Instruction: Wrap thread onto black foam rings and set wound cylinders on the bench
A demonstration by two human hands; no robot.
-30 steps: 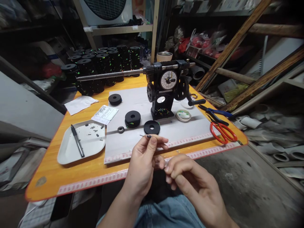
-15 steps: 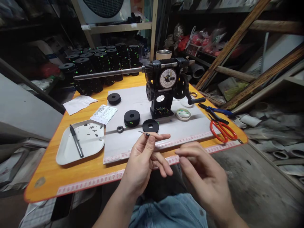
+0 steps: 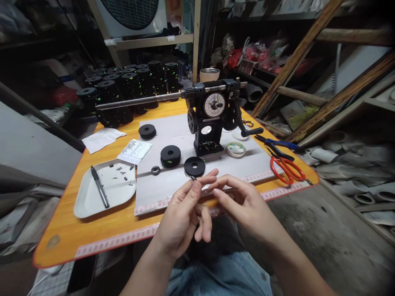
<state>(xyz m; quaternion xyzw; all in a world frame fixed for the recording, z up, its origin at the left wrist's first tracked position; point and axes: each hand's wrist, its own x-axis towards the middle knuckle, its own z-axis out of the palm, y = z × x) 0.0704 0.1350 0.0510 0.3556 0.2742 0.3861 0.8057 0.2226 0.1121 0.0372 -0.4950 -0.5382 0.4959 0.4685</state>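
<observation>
Between thumb and index finger, my left hand (image 3: 185, 209) pinches a small dark piece (image 3: 194, 178), just in front of a flat black disc (image 3: 194, 166). My right hand (image 3: 240, 199) is closed in a pinch close to the left fingertips; what it holds, if anything, is too small to name. Two thicker black foam spools (image 3: 170, 156) (image 3: 147, 131) and a small dark ring (image 3: 156, 169) lie on the white board (image 3: 154, 193). Behind them stands a black hand-cranked winding machine (image 3: 210, 115) with a long threaded rod.
At the left, a white tray (image 3: 83, 203) holds a black pen (image 3: 99, 187) and tiny parts. Red scissors (image 3: 286, 169), blue pliers (image 3: 282, 144) and a round dish (image 3: 235, 149) are at the right. Stacked black spools (image 3: 132, 84) stand behind.
My right hand has moved left and up, bringing its pinched fingers close to my left hand. The camera view has shifted slightly.
</observation>
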